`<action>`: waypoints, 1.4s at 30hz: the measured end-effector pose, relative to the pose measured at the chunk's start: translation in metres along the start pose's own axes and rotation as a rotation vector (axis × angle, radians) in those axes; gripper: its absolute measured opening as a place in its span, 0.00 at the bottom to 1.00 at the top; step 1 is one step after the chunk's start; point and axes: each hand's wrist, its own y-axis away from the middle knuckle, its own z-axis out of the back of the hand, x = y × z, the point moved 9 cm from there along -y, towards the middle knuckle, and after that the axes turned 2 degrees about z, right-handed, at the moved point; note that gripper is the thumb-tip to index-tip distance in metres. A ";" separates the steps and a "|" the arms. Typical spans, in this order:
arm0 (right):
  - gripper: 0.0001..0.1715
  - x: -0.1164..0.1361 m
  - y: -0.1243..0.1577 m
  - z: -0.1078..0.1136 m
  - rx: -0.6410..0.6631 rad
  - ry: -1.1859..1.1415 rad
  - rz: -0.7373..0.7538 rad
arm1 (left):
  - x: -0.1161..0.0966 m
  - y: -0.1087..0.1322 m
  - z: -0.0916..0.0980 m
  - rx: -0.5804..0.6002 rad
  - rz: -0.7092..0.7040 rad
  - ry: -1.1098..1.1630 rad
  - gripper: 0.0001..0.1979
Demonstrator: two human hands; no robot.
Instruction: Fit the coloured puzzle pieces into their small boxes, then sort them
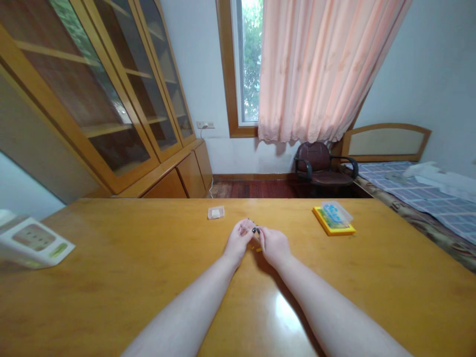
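My left hand (238,241) and my right hand (274,245) meet over the middle of the wooden table (111,277), fingers curled and pinched together around something small with a yellow bit showing; I cannot make out what it is. A small clear plastic box (216,212) lies just beyond my left hand. A yellow flat box (333,221) with a clear lid lying on it sits to the right of my right hand.
A white carton (33,243) lies at the table's left edge. Glass-door wooden cabinets (122,99) line the left wall. A dark armchair (322,166), a bed (420,198) and a curtained window (253,59) stand beyond the table.
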 end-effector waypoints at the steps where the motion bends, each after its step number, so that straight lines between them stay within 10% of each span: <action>1: 0.19 0.000 0.000 0.000 -0.011 0.008 0.000 | 0.001 0.000 0.000 -0.001 0.003 0.004 0.30; 23: 0.19 -0.036 -0.007 -0.010 0.003 -0.169 -0.145 | 0.002 0.004 -0.012 0.143 0.020 -0.125 0.29; 42: 0.15 -0.055 -0.008 -0.023 0.009 -0.458 -0.287 | -0.027 0.008 -0.004 0.094 -0.251 -0.354 0.34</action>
